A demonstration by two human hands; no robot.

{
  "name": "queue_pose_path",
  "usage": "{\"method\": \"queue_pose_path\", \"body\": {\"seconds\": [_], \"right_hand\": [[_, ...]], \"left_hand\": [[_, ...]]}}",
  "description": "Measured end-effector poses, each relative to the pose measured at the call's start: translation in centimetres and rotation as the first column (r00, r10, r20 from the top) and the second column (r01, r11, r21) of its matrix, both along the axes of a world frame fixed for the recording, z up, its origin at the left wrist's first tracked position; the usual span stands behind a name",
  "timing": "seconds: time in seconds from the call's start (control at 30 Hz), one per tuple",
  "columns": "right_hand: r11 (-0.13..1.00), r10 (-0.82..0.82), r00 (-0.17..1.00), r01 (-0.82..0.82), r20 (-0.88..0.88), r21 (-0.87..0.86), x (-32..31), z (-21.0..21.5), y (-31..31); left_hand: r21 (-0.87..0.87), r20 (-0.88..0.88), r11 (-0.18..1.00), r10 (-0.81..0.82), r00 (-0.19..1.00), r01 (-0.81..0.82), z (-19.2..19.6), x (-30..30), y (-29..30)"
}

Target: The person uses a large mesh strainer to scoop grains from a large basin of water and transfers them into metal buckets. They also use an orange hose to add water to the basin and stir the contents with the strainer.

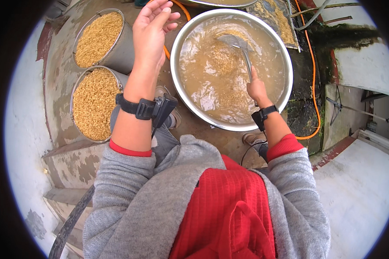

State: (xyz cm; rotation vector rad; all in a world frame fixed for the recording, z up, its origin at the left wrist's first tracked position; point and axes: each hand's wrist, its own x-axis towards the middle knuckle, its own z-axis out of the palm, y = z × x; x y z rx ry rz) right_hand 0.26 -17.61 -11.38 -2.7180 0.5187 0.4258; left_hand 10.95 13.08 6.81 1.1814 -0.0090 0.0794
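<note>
My right hand (256, 90) grips the handle of a metal skimmer (234, 41), index finger laid along it. The skimmer's wide, flat head lies at the surface of cloudy brown water in a large round metal basin (175, 71). Golden grain swirls around the head, with more showing through the water below it. My left hand (153, 21) is raised in the air left of the basin, fingers loosely bent and apart, holding nothing. Beneath my left forearm, to its left, stand two metal buckets full of grain, a far bucket (123, 49) and a near bucket (72, 113).
An orange hose (314, 86) runs along the right of the basin. Part of another metal basin (229, 5) shows at the top edge. Loose grain (284, 26) lies on a flat surface at upper right. Concrete steps (73, 157) and a white wall (26, 146) are at left.
</note>
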Motion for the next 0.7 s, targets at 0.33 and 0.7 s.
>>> {"method": "queue_pose_path", "body": {"seconds": [0.33, 0.7], "right_hand": [[0.985, 0.159, 0.952, -0.171, -0.260, -0.023, -9.4, 4.2, -0.4], [0.981, 0.039, 0.990, -0.013, -0.135, 0.192, -18.0, 10.0, -0.9]], "left_hand": [[-0.012, -0.007, 1.000, 0.001, 1.000, -0.002, -0.1, 0.0, 0.0], [0.054, 0.095, 0.998, -0.020, 0.995, 0.014, -1.1, 0.6, 0.8]]}}
